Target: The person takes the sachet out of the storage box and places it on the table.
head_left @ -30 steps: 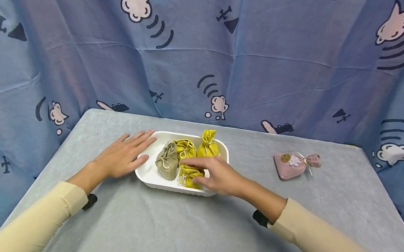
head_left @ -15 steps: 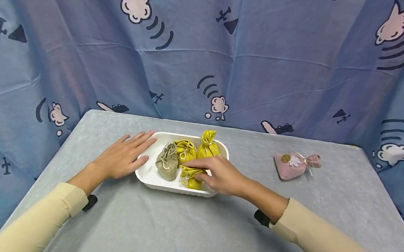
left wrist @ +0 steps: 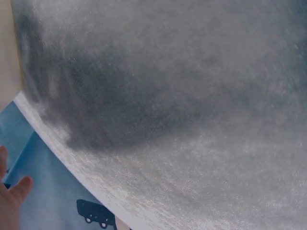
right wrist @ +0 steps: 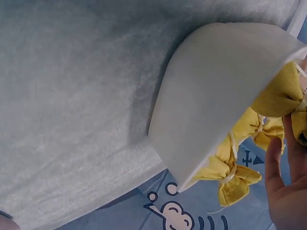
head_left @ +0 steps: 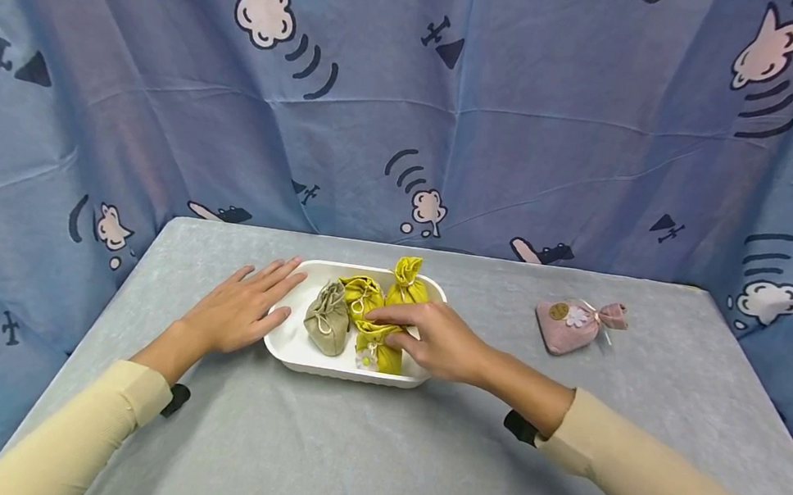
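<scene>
In the head view, my right hand (head_left: 444, 342) pinches the gathered top of the front yellow drawstring pouch (head_left: 383, 353), index finger over it and thumb on the near side. That pouch, with a pale flower on its front, sits in the white tray (head_left: 300, 364). Behind it are two more yellow pouches, one in the middle (head_left: 362, 296) and one at the back right (head_left: 407, 283). A grey-green pouch (head_left: 328, 320) stands to their left. My left hand (head_left: 237, 304) lies flat with spread fingers, its fingertips at the tray's left rim.
A pink pouch (head_left: 568, 326) with a flower and a round tag lies on the grey tablecloth (head_left: 312, 452) to the right of the tray. A blue patterned curtain (head_left: 349, 151) hangs behind the table.
My right hand has shifted slightly right, the front yellow pouch moving a little right with it, and its flower shows more fully. The left hand has stayed in place.
</scene>
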